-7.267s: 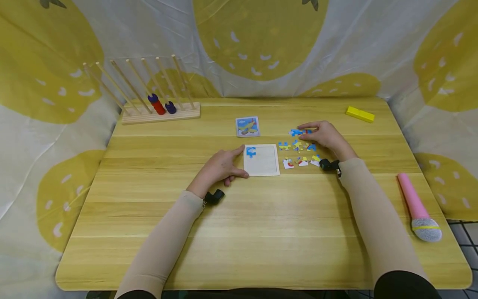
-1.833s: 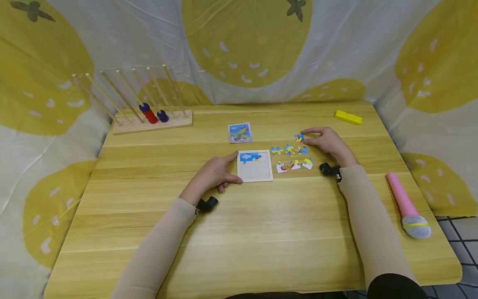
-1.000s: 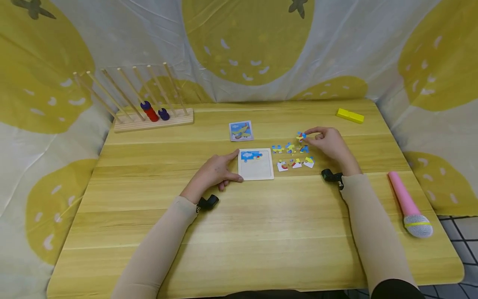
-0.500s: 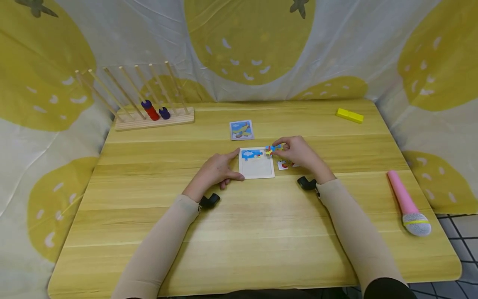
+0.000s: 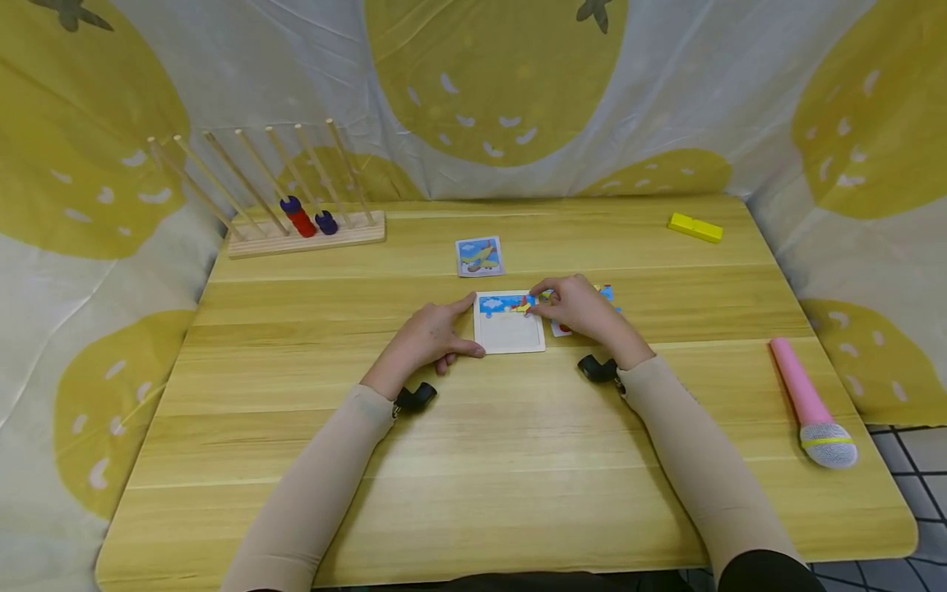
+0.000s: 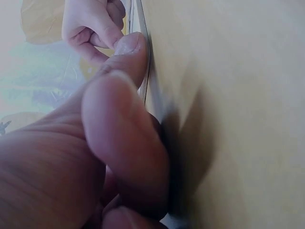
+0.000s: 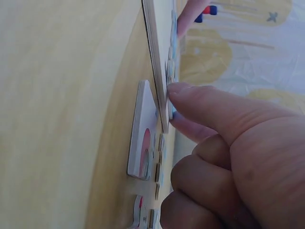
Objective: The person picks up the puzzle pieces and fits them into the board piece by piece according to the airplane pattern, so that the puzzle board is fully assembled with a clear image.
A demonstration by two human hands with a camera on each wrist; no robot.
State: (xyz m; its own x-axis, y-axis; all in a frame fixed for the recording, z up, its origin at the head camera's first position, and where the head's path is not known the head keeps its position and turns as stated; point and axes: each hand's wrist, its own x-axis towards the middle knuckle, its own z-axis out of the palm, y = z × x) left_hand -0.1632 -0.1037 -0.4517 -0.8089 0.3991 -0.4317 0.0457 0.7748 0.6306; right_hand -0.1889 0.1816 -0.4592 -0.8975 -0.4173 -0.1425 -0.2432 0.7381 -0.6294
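Note:
A white square puzzle tray (image 5: pixel 509 337) lies on the table, with joined blue, cloud-patterned pieces (image 5: pixel 494 305) along its top edge. My left hand (image 5: pixel 431 335) grips the tray's left side, thumb at the lower corner and index finger at the upper one. My right hand (image 5: pixel 580 308) pinches a red, yellow and blue piece (image 5: pixel 524 302) between thumb and index finger at the tray's upper right corner. Loose pieces, such as a blue one (image 5: pixel 607 292), lie right of the tray, partly hidden under my right hand. In the right wrist view a white-and-red piece (image 7: pixel 141 138) lies beside the tray edge.
A picture card (image 5: pixel 479 256) with a plane lies behind the tray. At the back left stands a wooden peg rack (image 5: pixel 311 240) with red and dark blue beads. A yellow block (image 5: pixel 695 228) is at the back right, and a pink toy microphone (image 5: pixel 812 403) at the right.
My right hand has carried the piece from the loose pieces leftward to the tray's upper right corner. Compared with the oldest frame, the blue row in the tray is longer. My left hand keeps its grip.

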